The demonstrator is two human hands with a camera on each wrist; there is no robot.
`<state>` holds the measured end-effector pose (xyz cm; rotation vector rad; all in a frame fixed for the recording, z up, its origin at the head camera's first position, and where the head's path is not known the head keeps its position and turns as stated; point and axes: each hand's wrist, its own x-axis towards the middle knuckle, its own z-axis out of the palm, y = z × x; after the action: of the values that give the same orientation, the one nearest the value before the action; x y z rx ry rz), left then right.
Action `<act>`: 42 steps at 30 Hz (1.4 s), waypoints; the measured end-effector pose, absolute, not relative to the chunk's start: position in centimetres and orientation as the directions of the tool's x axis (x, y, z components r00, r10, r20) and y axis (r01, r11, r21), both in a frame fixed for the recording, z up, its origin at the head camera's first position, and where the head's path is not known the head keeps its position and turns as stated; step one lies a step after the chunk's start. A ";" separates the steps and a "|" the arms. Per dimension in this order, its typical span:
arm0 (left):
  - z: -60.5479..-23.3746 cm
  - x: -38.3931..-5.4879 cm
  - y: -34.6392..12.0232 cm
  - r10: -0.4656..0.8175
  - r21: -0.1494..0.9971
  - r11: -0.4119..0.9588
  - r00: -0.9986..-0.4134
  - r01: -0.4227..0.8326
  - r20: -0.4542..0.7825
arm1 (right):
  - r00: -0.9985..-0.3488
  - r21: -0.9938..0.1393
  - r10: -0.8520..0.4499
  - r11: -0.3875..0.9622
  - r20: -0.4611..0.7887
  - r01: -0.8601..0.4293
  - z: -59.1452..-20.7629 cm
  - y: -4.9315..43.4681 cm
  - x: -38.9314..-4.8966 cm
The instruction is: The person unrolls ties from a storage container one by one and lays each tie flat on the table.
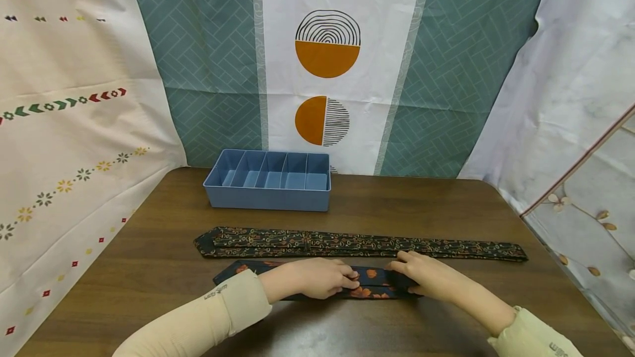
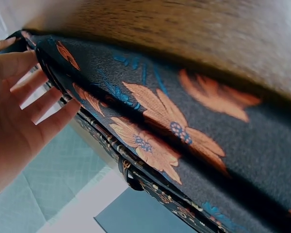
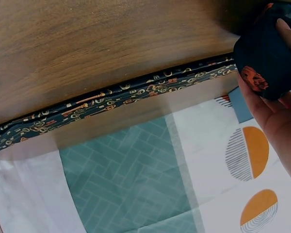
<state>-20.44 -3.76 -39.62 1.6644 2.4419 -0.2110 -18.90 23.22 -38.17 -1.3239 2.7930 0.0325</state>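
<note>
A dark navy necktie (image 1: pixel 367 292) with orange flowers lies across the table in front of me, folded double. My left hand (image 1: pixel 319 278) rests over its middle; in the left wrist view its spread fingers (image 2: pixel 43 99) touch the tie's edge. At the tie's right end, my right hand (image 1: pixel 431 276) grips a rolled or folded-over part (image 3: pixel 269 51) between thumb and fingers. Behind it, a second necktie (image 1: pixel 357 241), black with a small gold and red pattern, is laid out lengthwise, also doubled, with its pointed end at the left.
A blue box (image 1: pixel 268 199) with several narrow compartments stands at the back left of the brown wooden table (image 1: pixel 421 203). Patterned cloth (image 1: pixel 213 59) hangs behind the table and along both sides.
</note>
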 end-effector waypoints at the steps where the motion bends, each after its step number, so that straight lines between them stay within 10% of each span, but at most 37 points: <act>1: -39.6 -20.5 -3.8 0.906 -0.015 0.365 -0.359 0.931 -0.226 | -0.631 0.008 -0.773 0.632 -0.056 -0.775 -38.2 23.2 -18.9; 42: -39.9 -20.4 -6.9 0.879 0.131 0.464 -0.435 0.876 -0.196 | -0.620 0.048 -0.783 0.618 -0.053 -0.785 -38.6 23.0 -18.8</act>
<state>-20.44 -6.86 -39.93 1.5147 2.4777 0.0146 -18.80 23.04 -38.56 -1.3578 2.8010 0.1040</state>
